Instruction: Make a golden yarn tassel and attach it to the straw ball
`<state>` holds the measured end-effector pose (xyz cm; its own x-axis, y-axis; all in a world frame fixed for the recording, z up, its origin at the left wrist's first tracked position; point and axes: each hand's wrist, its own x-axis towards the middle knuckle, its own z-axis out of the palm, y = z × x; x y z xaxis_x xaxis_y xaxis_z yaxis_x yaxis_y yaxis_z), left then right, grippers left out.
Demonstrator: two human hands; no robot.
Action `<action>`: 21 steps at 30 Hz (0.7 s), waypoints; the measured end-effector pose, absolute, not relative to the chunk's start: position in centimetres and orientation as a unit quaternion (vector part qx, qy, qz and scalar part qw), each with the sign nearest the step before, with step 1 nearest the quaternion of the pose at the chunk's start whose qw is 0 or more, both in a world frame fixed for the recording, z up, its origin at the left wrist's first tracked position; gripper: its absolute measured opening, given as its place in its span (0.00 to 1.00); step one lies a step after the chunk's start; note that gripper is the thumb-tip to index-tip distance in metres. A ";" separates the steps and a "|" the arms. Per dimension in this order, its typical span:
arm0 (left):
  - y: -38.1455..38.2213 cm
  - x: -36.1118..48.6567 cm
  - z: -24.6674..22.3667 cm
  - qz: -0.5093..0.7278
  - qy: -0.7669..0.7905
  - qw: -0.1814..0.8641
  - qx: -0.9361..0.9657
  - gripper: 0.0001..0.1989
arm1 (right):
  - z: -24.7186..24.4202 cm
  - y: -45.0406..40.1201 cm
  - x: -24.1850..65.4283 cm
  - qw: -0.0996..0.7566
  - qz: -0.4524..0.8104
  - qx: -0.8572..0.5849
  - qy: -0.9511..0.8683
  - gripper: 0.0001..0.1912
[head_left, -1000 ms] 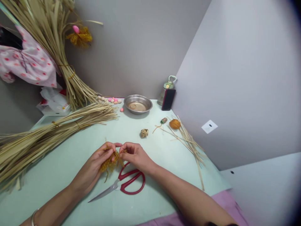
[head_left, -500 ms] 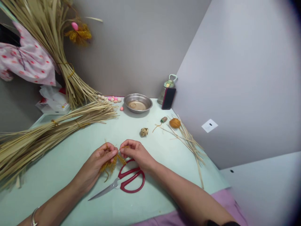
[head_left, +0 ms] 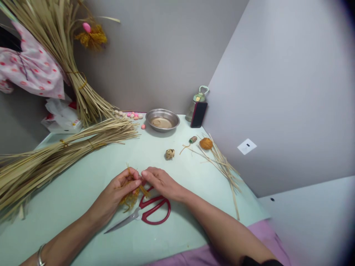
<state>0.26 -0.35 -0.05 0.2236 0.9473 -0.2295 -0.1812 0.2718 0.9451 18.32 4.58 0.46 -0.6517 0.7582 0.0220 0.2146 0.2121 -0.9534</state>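
Observation:
My left hand (head_left: 122, 188) is closed around a tuft of golden-yellow dried stalks (head_left: 129, 201), whose frayed ends hang below the palm and whose cut stems poke out to the right. Close against it, my right hand (head_left: 161, 183) has its thumb and fingers pressed together at the left hand's fingertips; what lies between them is too small or hidden to make out. Just below both hands, red-handled scissors (head_left: 155, 212) lie on the table, blades pointing left. A speckled, cracked-looking ball (head_left: 170, 154) sits beyond the right hand.
Long dried straw bundles (head_left: 77, 142) lie at left, another bundle (head_left: 70, 66) stands behind. A metal bowl (head_left: 162, 127) with water, small pink and cream pieces (head_left: 134, 115), a bottle (head_left: 191, 111), a phone (head_left: 199, 115), a thread spool (head_left: 193, 139), an orange-brown ball (head_left: 206, 143) and loose straws (head_left: 224, 166) are farther back.
My right hand has turned over, its back now more upward and fingers curled under, close to the left fingertips. The left hand keeps hold of the tuft and has barely shifted.

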 end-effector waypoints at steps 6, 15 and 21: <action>-0.2 0.3 0.2 0.426 0.481 0.644 0.416 0.06 | 0.0 5.0 18.2 0.278 0.620 -0.330 -0.656 0.26; -0.1 0.2 -0.1 0.428 0.483 0.648 0.405 0.07 | -0.2 5.0 17.9 0.348 0.619 -0.341 -0.616 0.16; -0.2 0.3 0.2 0.432 0.487 0.645 0.401 0.06 | -0.2 5.0 17.9 0.346 0.627 -0.358 -0.599 0.13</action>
<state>0.30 -0.22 0.18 0.1527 0.9470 -0.2826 -0.1659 0.3065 0.9373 17.87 5.00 -0.22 -0.5036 0.8632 -0.0346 -0.0051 -0.0430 -0.9991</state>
